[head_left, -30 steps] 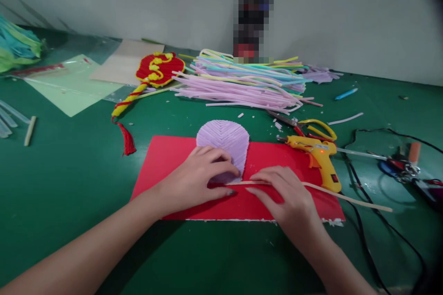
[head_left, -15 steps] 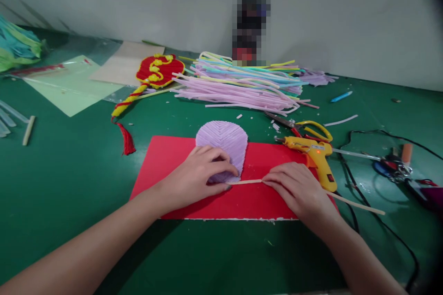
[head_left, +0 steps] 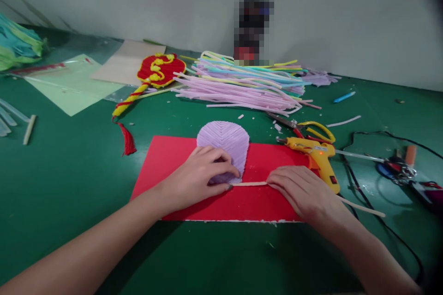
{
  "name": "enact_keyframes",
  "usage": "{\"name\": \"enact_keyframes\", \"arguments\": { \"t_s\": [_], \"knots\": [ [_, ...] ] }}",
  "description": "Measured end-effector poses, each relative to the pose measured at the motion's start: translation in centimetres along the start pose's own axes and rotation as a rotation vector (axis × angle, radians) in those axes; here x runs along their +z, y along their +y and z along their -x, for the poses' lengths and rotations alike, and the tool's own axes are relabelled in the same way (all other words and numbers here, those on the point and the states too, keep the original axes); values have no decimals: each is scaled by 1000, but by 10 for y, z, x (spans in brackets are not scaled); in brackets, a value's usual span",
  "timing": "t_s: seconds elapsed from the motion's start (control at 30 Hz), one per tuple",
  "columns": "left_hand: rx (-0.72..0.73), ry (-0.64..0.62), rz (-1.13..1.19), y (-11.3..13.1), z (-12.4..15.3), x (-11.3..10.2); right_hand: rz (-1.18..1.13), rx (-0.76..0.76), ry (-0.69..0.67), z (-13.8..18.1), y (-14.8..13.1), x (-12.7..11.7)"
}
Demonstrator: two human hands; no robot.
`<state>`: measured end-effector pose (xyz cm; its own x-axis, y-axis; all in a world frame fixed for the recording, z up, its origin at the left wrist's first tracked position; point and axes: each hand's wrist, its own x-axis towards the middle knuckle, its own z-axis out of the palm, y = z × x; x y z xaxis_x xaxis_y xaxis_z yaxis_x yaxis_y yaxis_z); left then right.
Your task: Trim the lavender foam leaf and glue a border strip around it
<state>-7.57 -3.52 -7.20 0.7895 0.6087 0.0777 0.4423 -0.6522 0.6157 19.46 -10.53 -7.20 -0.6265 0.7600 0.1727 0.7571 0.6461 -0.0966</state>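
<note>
A pale cream pipe cleaner [head_left: 249, 184] runs level between my hands, along the lower edge of a ribbed purple fan-shaped piece [head_left: 224, 136]. My left hand [head_left: 204, 170] lies over that piece, its thumb and fingertips pinching the strip's left end at the bottom edge. The strip's middle is closed in the fingers of my right hand [head_left: 294, 186], and its tail comes out behind the wrist on the right. Under both hands is a red board [head_left: 207, 207]. The lower left of the purple piece is hidden by my left hand.
A yellow hot glue gun [head_left: 321, 161] with its light on lies right of the board, near yellow-handled scissors [head_left: 316, 130] and a black cable [head_left: 356, 189]. Behind are piled pipe cleaners [head_left: 235, 90] and a red-and-yellow fan [head_left: 161, 70] with a tassel.
My right hand has slid slightly rightward along the pipe cleaner, so a bit more of it shows between my hands. My left hand keeps its place on the purple piece.
</note>
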Motion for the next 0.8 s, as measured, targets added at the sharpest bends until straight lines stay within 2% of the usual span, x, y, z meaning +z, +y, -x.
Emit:
{"name": "enact_keyframes", "arguments": {
  "t_s": [0.27,0.4,0.8],
  "knots": [
    [0,5,4,1,-1,0,-119,-28,24,-21,-1,-10],
    [8,3,2,0,0,0,-179,-15,-40,-25,8,-12],
    [26,10,13,1,0,0,-109,-133,-137,-49,22,-24]
  ]
}}
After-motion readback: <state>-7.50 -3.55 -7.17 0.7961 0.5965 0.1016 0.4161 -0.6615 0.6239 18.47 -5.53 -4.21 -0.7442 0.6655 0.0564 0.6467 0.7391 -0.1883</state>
